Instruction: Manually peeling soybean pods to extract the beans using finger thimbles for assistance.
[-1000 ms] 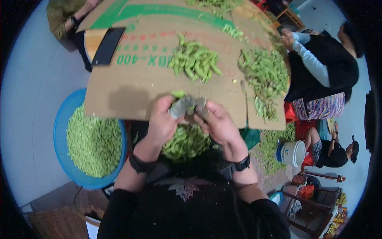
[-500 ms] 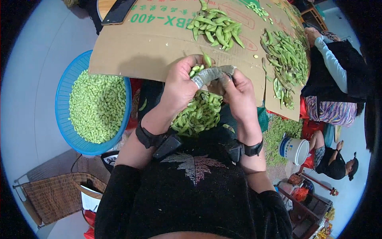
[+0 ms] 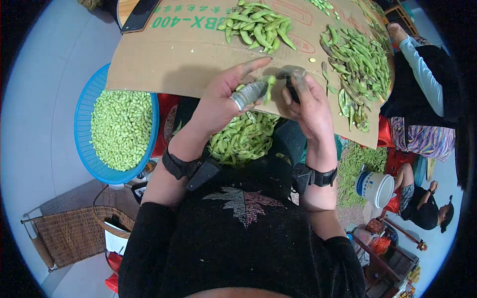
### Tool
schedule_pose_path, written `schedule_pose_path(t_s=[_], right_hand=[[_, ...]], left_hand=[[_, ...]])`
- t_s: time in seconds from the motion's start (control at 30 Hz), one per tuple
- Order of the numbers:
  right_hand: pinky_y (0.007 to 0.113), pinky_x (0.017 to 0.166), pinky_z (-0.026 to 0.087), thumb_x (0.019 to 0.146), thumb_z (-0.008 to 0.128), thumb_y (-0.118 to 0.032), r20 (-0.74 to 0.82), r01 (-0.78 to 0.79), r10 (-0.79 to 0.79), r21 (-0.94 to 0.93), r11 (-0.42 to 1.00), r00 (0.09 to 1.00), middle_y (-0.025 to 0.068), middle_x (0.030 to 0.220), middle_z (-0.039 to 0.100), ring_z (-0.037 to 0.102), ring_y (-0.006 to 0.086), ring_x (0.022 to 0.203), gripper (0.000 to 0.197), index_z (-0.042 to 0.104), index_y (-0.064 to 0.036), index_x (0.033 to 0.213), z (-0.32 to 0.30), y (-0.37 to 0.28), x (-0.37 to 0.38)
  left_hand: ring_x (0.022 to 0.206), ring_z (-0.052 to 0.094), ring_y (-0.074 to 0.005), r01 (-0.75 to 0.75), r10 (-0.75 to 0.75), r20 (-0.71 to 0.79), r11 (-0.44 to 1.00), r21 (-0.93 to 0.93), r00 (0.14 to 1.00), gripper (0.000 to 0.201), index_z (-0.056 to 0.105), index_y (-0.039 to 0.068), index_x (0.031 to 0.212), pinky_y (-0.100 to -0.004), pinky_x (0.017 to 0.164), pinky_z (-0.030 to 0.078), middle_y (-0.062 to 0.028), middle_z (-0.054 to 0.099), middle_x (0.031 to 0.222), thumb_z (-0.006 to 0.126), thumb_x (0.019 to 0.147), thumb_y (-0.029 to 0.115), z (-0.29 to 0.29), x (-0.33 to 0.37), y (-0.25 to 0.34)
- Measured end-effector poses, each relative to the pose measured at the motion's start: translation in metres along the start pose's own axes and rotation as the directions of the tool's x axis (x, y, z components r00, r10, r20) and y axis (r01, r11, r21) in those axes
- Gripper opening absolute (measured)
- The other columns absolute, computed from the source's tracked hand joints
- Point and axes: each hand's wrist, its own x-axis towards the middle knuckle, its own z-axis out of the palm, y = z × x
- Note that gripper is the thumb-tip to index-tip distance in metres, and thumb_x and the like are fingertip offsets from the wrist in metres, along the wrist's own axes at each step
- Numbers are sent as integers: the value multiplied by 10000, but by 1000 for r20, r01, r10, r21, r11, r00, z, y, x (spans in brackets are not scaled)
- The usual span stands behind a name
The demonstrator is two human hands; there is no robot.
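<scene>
Over the near edge of the cardboard, my left hand [image 3: 223,92] holds a green bean pod [image 3: 270,85] by its curled fingers. Its forefinger sticks out straight, and grey wrapping covers one finger. A bit of pale green shows inside its grip. My right hand [image 3: 310,102] is just beside the pod, apart from it. Its dark-covered fingers curl in toward the thumb; what they hold, if anything, is hidden. Below both hands, a heap of pods [image 3: 243,139] lies in my lap. Beyond them, plump bean pods [image 3: 261,27] are piled on the cardboard sheet [image 3: 149,64].
At left stands a blue basket [image 3: 81,126] full of shelled beans [image 3: 121,129]. More pods [image 3: 360,59] spread over the cardboard's right side, near another person's sleeve [image 3: 422,74]. A black phone [image 3: 140,17] lies at the far left. A white bucket [image 3: 380,188] stands at right.
My hands have come apart; the right has shifted slightly right, away from the pod. My left forefinger has straightened, and the pod now sits lower at the left fingers.
</scene>
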Motion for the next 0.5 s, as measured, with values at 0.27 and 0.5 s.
schedule_pose_path(t_s=[0.27, 0.5], right_hand=[[184, 440, 298, 898, 532, -163, 82, 136, -130, -72, 988, 988, -59, 667, 468, 372, 28, 493, 192, 541, -49, 1052, 2, 10, 1], [175, 424, 285, 905, 496, -124, 72, 76, -85, 126, 989, 994, -42, 684, 480, 372, 22, 483, 150, 510, -49, 1035, -2, 12, -1]], left_hand=[[823, 575, -136, -127, 234, -94, 772, 623, 968, 507, 457, 100, 1255, -290, 765, 467, -44, 591, 914, 634, 780, 90, 19, 1, -3], [815, 615, -233, -391, 442, 205, 386, 836, 873, 330, 531, 88, 1154, -311, 715, 472, -78, 632, 1010, 549, 825, 77, 21, 10, -9]])
